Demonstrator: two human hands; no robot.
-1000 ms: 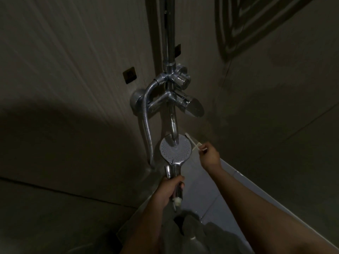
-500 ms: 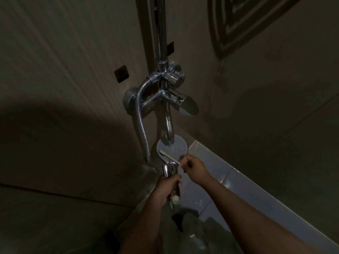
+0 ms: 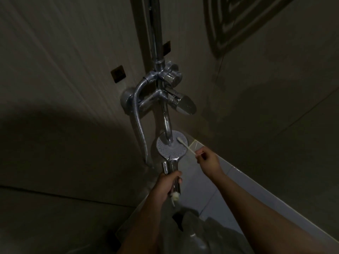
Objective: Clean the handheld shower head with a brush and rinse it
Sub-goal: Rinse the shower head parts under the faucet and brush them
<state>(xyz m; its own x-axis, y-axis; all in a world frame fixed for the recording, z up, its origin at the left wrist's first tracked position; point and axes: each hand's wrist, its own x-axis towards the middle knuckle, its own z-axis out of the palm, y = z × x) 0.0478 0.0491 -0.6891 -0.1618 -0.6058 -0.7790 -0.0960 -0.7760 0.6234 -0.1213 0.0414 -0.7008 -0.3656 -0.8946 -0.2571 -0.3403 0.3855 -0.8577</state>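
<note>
scene: dim shower corner, two tiled walls meeting behind a chrome fitting, view looks down at both hands
left hand (image 3: 166,186): fist wrapped round the chrome handle of the shower head, thumb on top, arm coming up from the bottom edge
right hand (image 3: 208,160): fingers pinched closed on the rear end of the brush, arm coming in from the bottom right corner
shower head (image 3: 171,146): held out in front of the wall corner, round pale face turned up toward the camera, dotted with small holes, handle pointing down into the left hand
brush (image 3: 186,147): thin pale toothbrush-like stick, bristle end resting on the upper right part of the shower head face, handle running down-right to the right hand
spout (image 3: 167,125): curved chrome pipe dropping from the tap, its tip in front of the top of the shower head face; touching or not, cannot tell
tap (image 3: 165,96): chrome mixer on the wall above the shower head, flat lever sticking out to the right, round knob above it
hose (image 3: 140,123): ribbed metal, leaves the tap on the left, hangs down along the wall left of the shower head
riser pipe (image 3: 156,28): vertical chrome pipe going up from the tap to the top edge
pale plug (image 3: 175,195): small whitish bit at the bottom end of the shower head handle, just under the left hand
floor ledge (image 3: 238,182): lighter grey tiles along the foot of the right wall, below the right forearm
bottom centre: dark blurry shapes, cannot tell what
</note>
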